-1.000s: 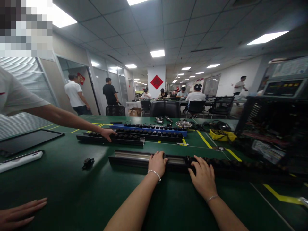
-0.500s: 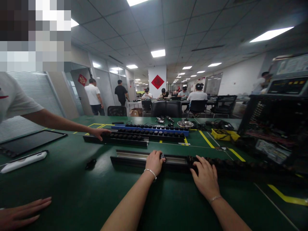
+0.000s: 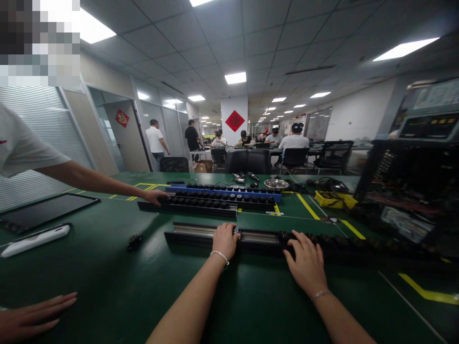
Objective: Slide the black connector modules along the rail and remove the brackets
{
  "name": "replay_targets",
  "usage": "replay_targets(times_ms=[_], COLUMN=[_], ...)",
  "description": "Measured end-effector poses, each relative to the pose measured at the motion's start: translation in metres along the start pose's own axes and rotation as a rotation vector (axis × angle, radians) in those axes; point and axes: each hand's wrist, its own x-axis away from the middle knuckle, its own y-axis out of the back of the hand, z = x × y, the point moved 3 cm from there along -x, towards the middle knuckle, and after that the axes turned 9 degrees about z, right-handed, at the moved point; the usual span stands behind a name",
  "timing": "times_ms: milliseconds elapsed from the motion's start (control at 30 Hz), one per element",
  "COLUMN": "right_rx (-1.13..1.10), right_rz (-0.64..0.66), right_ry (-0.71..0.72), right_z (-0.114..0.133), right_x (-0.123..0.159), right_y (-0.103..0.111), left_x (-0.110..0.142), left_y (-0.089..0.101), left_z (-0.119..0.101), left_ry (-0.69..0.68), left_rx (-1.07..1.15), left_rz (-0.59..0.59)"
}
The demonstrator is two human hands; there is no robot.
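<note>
Right now, the black channel rail [image 3: 190, 240] lies lengthwise across the green worktop [image 3: 107, 277], directly in front of the wearer. The left hand [image 3: 225, 241] is over the rail's middle stretch, its grip mostly closed, with curled fingers against a small black socket module [image 3: 236, 232] that sits in the channel. Bare metallic channel floor shows on both sides of that module. The right hand [image 3: 306, 263] rests farther right on the same rail, its grip loosely open, fingers spread and bent, the tips at the near end of a packed row of black modules [image 3: 337, 242]; whether it pinches one of them cannot be told. That row runs on to the right, into shadow.

Beyond the rail, a co-worker's hand [image 3: 155, 197] touches the left part of a shorter module-filled rail [image 3: 190, 209]. Past that are a blue rail [image 3: 251, 196] and a shiny metal bowl [image 3: 276, 184]. Beyond the rail's right part are a yellow tray [image 3: 332, 200] with black cables and an open electronics chassis [image 3: 398, 191]. Left of the rail lie a loose black part [image 3: 135, 242], a white elongated device [image 3: 38, 240] and a black-framed panel [image 3: 53, 210]. Nearer than the rail, at lower left, another co-worker hand [image 3: 38, 313] hovers or rests; contact is unclear.
</note>
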Motion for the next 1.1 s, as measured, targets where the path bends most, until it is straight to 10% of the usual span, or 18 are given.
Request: replay_targets(times_ms=[1100], right_rx=[0.017], right_rz=[-0.015], right_ry=[0.001], right_z=[0.001], right_x=[0.000], right_y=[0.001], left_x=[0.006], left_y=[0.033], left_z=[0.059], left_ry=[0.181], left_rx=[-0.072], left_rz=[-0.017])
